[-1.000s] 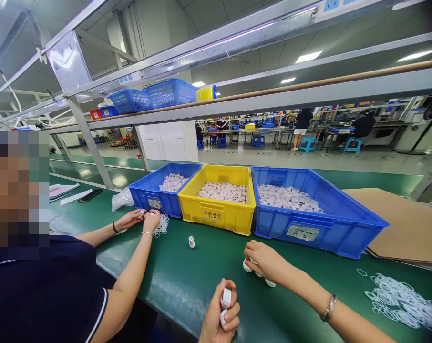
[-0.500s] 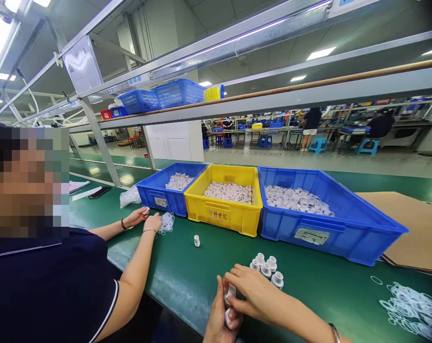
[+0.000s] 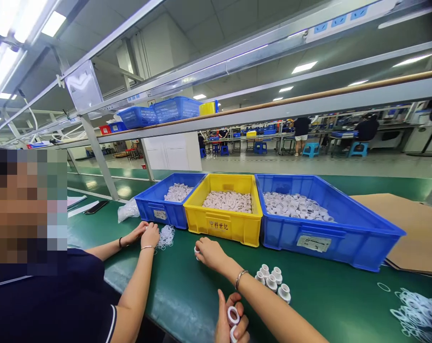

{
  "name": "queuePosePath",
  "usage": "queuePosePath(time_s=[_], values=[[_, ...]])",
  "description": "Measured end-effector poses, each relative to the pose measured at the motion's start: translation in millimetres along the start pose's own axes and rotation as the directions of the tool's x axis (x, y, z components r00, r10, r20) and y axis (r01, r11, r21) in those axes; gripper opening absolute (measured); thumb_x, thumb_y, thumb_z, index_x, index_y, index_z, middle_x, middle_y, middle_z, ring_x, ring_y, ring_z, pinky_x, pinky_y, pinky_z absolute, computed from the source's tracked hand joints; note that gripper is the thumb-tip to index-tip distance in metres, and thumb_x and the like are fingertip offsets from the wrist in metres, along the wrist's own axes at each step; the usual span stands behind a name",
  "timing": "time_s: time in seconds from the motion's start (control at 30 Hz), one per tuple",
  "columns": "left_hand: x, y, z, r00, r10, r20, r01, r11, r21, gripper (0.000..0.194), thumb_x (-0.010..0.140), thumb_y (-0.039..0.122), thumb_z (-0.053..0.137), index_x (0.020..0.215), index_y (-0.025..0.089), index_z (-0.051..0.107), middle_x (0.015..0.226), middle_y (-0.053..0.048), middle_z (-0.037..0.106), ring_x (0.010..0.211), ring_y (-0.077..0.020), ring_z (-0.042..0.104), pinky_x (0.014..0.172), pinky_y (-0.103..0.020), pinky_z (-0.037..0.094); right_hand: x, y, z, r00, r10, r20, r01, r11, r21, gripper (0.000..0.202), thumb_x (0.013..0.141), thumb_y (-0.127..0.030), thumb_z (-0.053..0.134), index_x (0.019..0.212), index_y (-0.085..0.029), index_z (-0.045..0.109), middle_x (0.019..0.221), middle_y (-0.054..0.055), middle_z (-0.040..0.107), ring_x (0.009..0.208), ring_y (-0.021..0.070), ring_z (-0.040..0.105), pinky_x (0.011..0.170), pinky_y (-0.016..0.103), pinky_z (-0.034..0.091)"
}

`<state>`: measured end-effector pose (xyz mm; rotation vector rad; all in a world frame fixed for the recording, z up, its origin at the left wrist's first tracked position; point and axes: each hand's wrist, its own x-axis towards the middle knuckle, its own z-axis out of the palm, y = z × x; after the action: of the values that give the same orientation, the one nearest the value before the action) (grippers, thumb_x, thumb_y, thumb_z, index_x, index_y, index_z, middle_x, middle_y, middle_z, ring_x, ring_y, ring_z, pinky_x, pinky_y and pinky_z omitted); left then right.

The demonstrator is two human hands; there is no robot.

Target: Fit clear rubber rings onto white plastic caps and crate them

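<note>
Nearest, the left hand [image 3: 232, 324] grips a white cap [image 3: 233, 315] between thumb and fingers. Beyond it, short of the yellow bin [image 3: 223, 224], the right hand [image 3: 210, 252] closes over a small fitting [image 3: 196, 249] on the counter [image 3: 187, 286]; pinching it upright seems wise. A cluster of fittings [image 3: 273, 281] stands right of it.

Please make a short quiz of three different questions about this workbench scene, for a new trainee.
1. True or false: the right hand lies on the green table before the yellow bin.
2. What does the left hand hold? A) white ringed parts B) a phone C) cardboard
3. How many bins of white parts stand in the row?

Key: 1 true; 2 A; 3 three.
</note>
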<state>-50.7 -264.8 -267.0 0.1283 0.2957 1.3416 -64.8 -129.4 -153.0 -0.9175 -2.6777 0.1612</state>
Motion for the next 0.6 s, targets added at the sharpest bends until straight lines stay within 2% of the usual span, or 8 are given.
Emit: queuePosePath(time_s=[0.1, 0.2, 0.3, 0.43, 0.53, 0.6], values=[[3, 0, -4.3, 1.000, -0.003, 0.025, 0.004, 1.000, -0.015, 0.062, 0.060, 0.066, 0.082, 0.090, 0.013, 0.071, 0.062, 0.005, 0.055, 0.032, 0.0035, 0.024, 0.027, -0.010, 0.012, -12, 6, 0, 0.999, -0.006, 0.032, 0.009, 0.998, -0.069, 0.015, 0.097, -0.030, 0.062, 0.100, -0.015, 0.065, 0.102, 0.006, 0.066, 0.094, 0.0206, 0.063, 0.079, 0.034, 0.052], [2, 1, -4.9, 0.999, -0.021, 0.028, 0.021, 0.999, -0.027, 0.059, 0.060, 0.064, 0.084, 0.089, 0.014, 0.072, 0.061, 0.005, 0.055, 0.032, 0.0031, 0.025, 0.027, -0.010, 0.013, -42, 13, -11, 0.999, -0.029, 0.046, 0.034, 0.992, -0.118, 0.013, 0.096, -0.029, 0.062, 0.100, -0.017, 0.065, 0.104, 0.008, 0.067, 0.096, 0.0218, 0.062, 0.076, 0.030, 0.049], [-2, 3, -4.7, 0.999, -0.028, 0.021, 0.029, 0.999, -0.030, 0.055, 0.063, 0.062, 0.083, 0.091, 0.015, 0.073, 0.063, 0.006, 0.055, 0.033, 0.0032, 0.026, 0.027, -0.010, 0.016, -90, 18, -26, 0.996, -0.046, 0.073, 0.058, 0.986, -0.157, 0.008, 0.096, -0.023, 0.060, 0.096, -0.017, 0.064, 0.099, 0.007, 0.067, 0.093, 0.0221, 0.062, 0.074, 0.030, 0.047], [-6, 5, -0.9, 1.000, 0.000, 0.007, 0.000, 0.999, -0.032, 0.049, 0.067, 0.057, 0.083, 0.090, 0.015, 0.072, 0.062, 0.007, 0.052, 0.033, 0.0040, 0.023, 0.026, -0.008, 0.013, -170, 22, -41, 0.993, -0.029, 0.118, 0.051, 0.981, -0.188, 0.007, 0.095, -0.019, 0.057, 0.091, -0.017, 0.062, 0.094, 0.006, 0.066, 0.087, 0.0226, 0.062, 0.074, 0.032, 0.047], [-10, 6, 5.7, 1.000, -0.014, -0.002, 0.014, 0.999, -0.031, 0.046, 0.066, 0.050, 0.087, 0.089, 0.013, 0.071, 0.061, 0.008, 0.047, 0.034, 0.0037, 0.022, 0.025, -0.008, 0.011, -225, 29, -48, 0.993, 0.006, 0.119, 0.011, 0.989, -0.146, 0.008, 0.096, -0.018, 0.053, 0.090, -0.019, 0.059, 0.094, 0.005, 0.063, 0.085, 0.0209, 0.060, 0.075, 0.032, 0.048], [-12, 7, 8.5, 0.999, -0.038, -0.006, 0.038, 0.999, -0.038, 0.044, 0.066, 0.047, 0.087, 0.089, 0.013, 0.070, 0.062, 0.009, 0.046, 0.035, 0.0034, 0.022, 0.026, -0.009, 0.012, -251, 36, -52, 0.995, 0.035, 0.090, -0.027, 0.995, -0.092, 0.009, 0.097, -0.017, 0.050, 0.091, -0.020, 0.056, 0.099, 0.004, 0.062, 0.087, 0.0197, 0.059, 0.078, 0.032, 0.048]])
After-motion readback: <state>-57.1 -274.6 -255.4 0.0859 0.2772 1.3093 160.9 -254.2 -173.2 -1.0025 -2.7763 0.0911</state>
